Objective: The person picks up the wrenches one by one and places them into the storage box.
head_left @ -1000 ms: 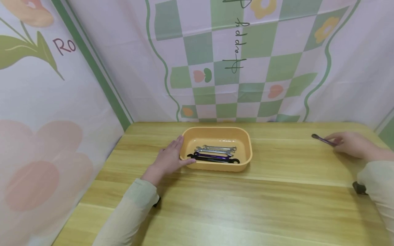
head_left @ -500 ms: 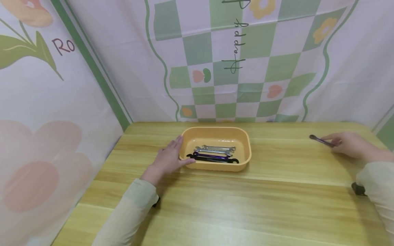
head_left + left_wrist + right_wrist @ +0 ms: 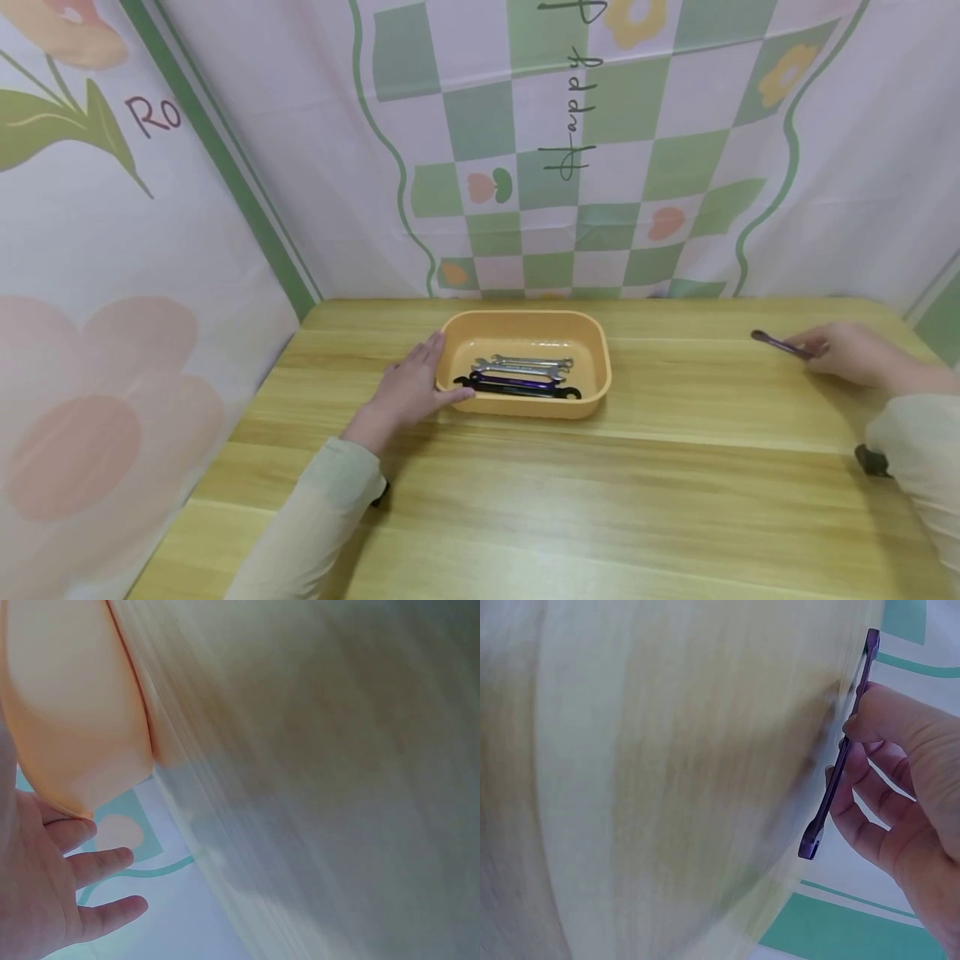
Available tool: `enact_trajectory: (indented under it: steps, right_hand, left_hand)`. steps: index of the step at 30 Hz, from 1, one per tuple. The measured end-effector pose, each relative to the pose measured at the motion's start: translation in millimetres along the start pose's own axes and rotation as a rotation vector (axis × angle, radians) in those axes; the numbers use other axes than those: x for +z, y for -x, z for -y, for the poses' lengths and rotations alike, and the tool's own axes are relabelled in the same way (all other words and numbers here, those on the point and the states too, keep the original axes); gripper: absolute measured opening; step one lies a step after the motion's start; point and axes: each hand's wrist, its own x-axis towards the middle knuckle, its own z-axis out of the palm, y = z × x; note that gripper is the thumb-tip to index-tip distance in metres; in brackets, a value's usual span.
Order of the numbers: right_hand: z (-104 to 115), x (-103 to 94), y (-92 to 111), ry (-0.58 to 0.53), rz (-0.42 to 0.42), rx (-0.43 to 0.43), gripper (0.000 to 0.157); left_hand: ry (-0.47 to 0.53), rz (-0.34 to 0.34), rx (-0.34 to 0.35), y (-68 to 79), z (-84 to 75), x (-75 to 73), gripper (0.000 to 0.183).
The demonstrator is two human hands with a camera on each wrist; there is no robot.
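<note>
At the left end of a yellow-orange plastic bin [image 3: 525, 407], my left hand [image 3: 408, 383] rests against the wall with fingers extended and the thumb over the front rim. In the left wrist view, fingertips [image 3: 75, 832] touch the bin's outer side [image 3: 82, 697]. Inside lie several wrenches: silver ones [image 3: 525, 368], a purple one [image 3: 517, 381] and a black one [image 3: 517, 388]. Far to the right, my right hand [image 3: 851, 354] pinches a purple wrench [image 3: 829, 795] between thumb and fingers. Its shadow falls on the tabletop, and the right wrist view shows both its ends.
A wood-grain table [image 3: 570, 500] carries the bin near its back edge. Behind it hangs a patterned cloth [image 3: 555, 225] with green checks, and another flowered cloth [image 3: 112, 350] hangs at the left. A black strap piece [image 3: 872, 460] shows under the right sleeve.
The right hand and its purple wrench shift very slightly left in the head view, much as the whole scene does. The left hand stays on the bin, and the wrenches inside look unchanged.
</note>
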Motion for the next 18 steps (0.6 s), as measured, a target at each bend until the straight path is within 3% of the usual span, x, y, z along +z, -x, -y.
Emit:
enact_trajectory:
  steps: [18]
  right_hand:
    - [1.2, 0.7, 1.8, -0.05, 0.003, 0.008, 0.042]
  left_hand:
    - [0.009, 0.002, 0.012, -0.4, 1.1, 0.5, 0.113]
